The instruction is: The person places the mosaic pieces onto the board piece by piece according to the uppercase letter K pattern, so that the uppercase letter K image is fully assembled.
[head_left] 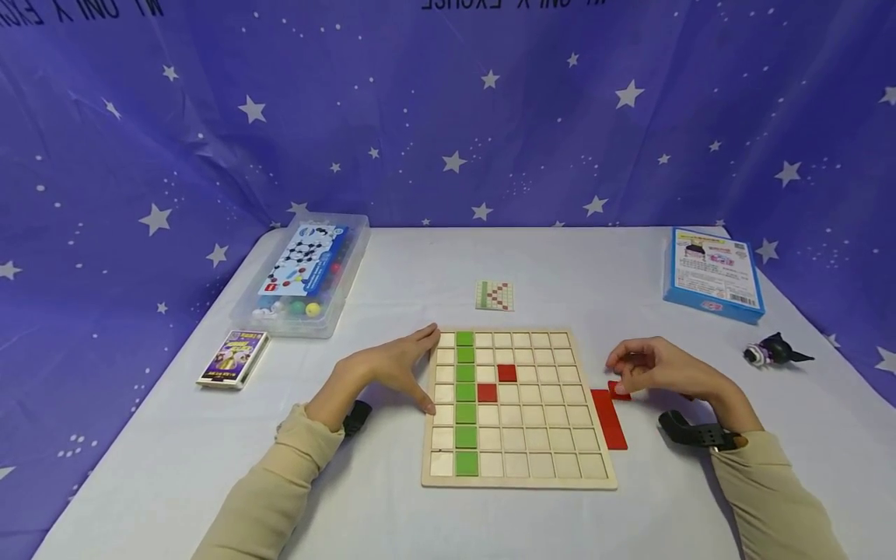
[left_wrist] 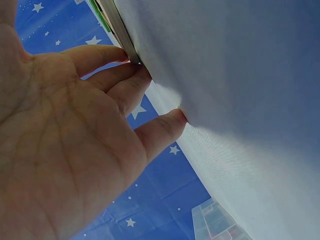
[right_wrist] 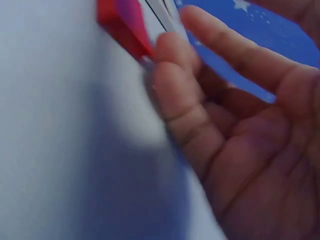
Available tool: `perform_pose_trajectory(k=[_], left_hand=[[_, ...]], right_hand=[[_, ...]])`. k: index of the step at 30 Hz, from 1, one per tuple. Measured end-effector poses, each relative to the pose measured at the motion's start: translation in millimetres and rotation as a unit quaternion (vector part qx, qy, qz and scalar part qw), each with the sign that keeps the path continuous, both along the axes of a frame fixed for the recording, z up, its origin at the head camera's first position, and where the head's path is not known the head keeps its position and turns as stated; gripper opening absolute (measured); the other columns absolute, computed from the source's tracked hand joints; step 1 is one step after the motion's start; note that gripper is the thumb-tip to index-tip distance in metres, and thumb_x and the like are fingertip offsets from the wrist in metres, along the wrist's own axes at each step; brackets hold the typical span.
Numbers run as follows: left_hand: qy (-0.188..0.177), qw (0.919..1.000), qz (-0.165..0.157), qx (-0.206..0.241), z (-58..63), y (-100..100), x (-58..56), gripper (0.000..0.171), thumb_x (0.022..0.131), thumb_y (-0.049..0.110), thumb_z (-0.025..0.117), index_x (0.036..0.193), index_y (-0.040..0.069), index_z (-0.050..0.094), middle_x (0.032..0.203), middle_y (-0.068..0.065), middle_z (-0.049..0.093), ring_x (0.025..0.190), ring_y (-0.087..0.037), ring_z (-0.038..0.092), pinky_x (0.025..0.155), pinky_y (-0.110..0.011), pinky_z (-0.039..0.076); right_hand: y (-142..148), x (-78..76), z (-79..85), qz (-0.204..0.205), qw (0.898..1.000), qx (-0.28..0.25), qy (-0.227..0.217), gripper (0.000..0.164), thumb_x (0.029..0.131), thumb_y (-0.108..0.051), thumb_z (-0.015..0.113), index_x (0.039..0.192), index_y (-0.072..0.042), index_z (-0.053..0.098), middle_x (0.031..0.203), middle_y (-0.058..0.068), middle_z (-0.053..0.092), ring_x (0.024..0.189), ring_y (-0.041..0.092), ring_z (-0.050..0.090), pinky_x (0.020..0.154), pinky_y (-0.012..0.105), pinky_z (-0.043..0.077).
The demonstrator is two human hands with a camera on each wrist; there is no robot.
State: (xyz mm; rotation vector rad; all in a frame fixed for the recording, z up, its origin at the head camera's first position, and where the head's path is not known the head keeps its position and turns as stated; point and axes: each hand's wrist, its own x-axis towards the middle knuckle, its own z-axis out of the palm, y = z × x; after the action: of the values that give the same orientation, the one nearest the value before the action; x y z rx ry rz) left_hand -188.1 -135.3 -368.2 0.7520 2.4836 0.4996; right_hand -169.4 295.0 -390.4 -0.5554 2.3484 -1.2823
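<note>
A wooden grid board [head_left: 519,481] lies on the table, a column of green tiles [head_left: 465,412] in its second column from the left. Two red tiles [head_left: 507,373] sit diagonally on its squares. My left hand [head_left: 394,364] rests at the board's left edge, fingers spread and touching its side; the left wrist view shows its fingertips on the tabletop. Beyond the right edge, my right hand [head_left: 661,367] pinches a loose red tile [head_left: 619,391] at thumb and fingertips, partly hidden. A row of red tiles [head_left: 609,422] lies right beside the board.
Behind the board lies a small pattern card [head_left: 495,295]. At left are a clear plastic case [head_left: 301,272] and a small card box [head_left: 234,359]. At right stand a blue box [head_left: 712,274] and a small black figure [head_left: 775,351]. A starry purple curtain [head_left: 448,117] hangs behind.
</note>
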Motion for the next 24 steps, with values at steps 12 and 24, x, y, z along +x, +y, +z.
perform_pose_trajectory(k=[12, 24], left_hand=[[-0.003, 1.0, -0.006, 0.001, 0.6, -0.9, -0.5, 0.123, 0.068, 0.042, 0.086, 0.154, 0.003, 0.007, 0.163, -0.012, -0.001, 0.151, -0.027, 0.003, 0.12, -0.046, 0.017], [0.0, 1.0, -0.005, -0.001, 0.2, -0.4, 1.0, 0.122, 0.068, 0.042, 0.086, 0.154, 0.003, 0.008, 0.163, -0.012, 0.0, 0.15, -0.027, 0.004, 0.12, -0.045, 0.017]], right_hand=[[0.1, 1.5, 9.1, -0.094, 0.973, 0.187, 0.093, 0.023, 0.074, -0.021, 0.08, 0.082, -0.005, 0.066, 0.069, 0.0, 0.055, 0.062, 0.011, 0.048, 0.055, 0.023, 0.038], [31.5, -1.8, 3.7, -0.221, 0.945, 0.229, 0.075, 0.05, 0.081, -0.034, 0.075, 0.105, 0.008, 0.063, 0.085, 0.014, 0.064, 0.069, 0.018, 0.055, 0.056, 0.027, 0.044]])
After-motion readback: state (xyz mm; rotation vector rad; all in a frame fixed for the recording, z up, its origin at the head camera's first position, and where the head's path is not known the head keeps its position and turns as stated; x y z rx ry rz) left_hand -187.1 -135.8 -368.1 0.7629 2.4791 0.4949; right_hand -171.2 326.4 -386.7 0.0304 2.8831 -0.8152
